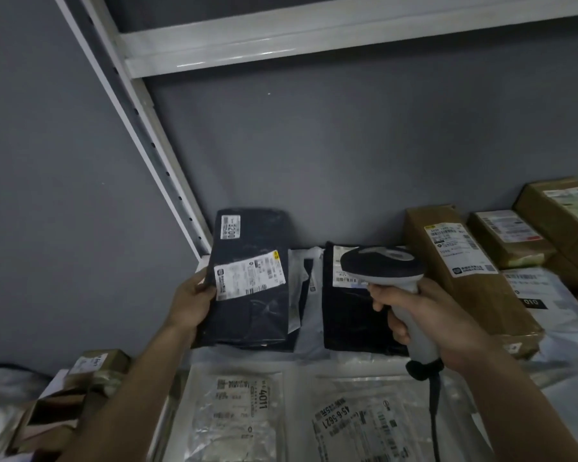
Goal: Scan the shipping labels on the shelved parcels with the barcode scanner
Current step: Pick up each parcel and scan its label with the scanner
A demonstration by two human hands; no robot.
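The right hand (437,323) grips the barcode scanner (389,278) by its handle, head over a dark parcel's label (346,278). The left hand (192,303) holds a dark mailer (251,281) upright near the shelf's (314,360) left rear corner, its shipping label (249,276) facing forward. Brown boxes (464,271) sit toward the right.

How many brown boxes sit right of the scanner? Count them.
3. A long box beside the scanner, a small box right of it, a third box at the frame's edge. Others may hide beneath.
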